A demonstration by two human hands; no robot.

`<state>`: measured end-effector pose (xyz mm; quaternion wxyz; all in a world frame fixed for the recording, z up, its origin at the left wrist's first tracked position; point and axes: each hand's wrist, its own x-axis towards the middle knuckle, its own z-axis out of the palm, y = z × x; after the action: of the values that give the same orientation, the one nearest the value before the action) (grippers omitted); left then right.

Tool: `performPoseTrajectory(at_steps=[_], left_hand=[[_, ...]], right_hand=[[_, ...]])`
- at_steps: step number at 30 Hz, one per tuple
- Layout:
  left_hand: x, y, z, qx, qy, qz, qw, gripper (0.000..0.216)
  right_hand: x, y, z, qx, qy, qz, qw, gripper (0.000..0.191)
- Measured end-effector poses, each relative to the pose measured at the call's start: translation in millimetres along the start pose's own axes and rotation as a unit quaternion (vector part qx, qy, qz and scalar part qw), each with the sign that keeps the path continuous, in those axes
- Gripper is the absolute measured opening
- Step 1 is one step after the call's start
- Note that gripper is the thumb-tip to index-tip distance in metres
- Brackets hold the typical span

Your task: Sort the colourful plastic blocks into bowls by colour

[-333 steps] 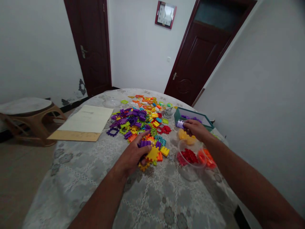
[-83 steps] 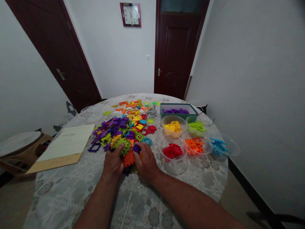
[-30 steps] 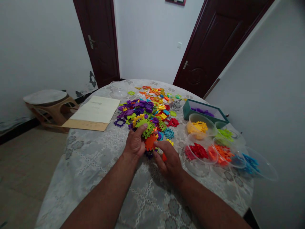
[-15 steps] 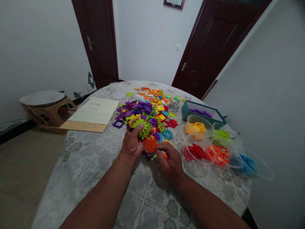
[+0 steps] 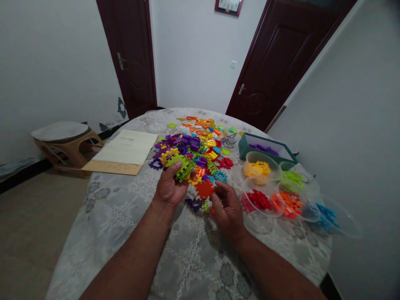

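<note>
A heap of coloured plastic interlocking pieces (image 5: 196,148) covers the middle of a round table with a grey patterned cloth (image 5: 118,208). My left hand (image 5: 168,189) is closed on a clump of joined pieces topped by a green one (image 5: 183,166). My right hand (image 5: 228,208) pinches an orange toothed piece (image 5: 204,188), held just right of the clump. A purple piece (image 5: 194,203) lies on the cloth below and between my hands.
Clear bowls at the right hold yellow (image 5: 258,168), red (image 5: 259,200), orange (image 5: 290,202), green (image 5: 293,177) and blue (image 5: 328,212) pieces. A teal box (image 5: 265,148) holds purple ones. A paper on cardboard (image 5: 125,148) lies left. A stool (image 5: 62,137) stands beside the table.
My right hand has pulled the orange piece away from the clump in my left hand and drawn it to the right. My left hand has lifted the clump slightly.
</note>
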<state>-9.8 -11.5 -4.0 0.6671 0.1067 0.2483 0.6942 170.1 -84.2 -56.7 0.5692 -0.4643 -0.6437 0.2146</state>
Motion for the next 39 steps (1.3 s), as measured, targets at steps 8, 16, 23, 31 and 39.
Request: performPoseTrajectory(at_steps=[8,16,23,31,39], left_hand=[[-3,6,6,0.013,-0.013,-0.007,1.0,0.028],[-15,9,11,0.004,-0.018,-0.032,0.999,0.028],[-20,7,8,-0.013,-0.051,-0.057,0.997,0.029],[-24,4,2,-0.024,-0.063,-0.073,0.995,0.026],[-32,-1,4,-0.015,-0.086,-0.093,0.992,0.027]], right_hand=[[24,-47,-30,-0.118,0.013,-0.082,0.99,0.025],[34,-53,-137,-0.303,0.139,0.022,0.943,0.03],[20,3,-230,-0.473,0.189,0.125,0.851,0.04],[22,-15,-185,-0.468,0.173,-0.034,0.866,0.036],[13,-76,-45,-0.078,-0.145,0.118,0.979,0.035]])
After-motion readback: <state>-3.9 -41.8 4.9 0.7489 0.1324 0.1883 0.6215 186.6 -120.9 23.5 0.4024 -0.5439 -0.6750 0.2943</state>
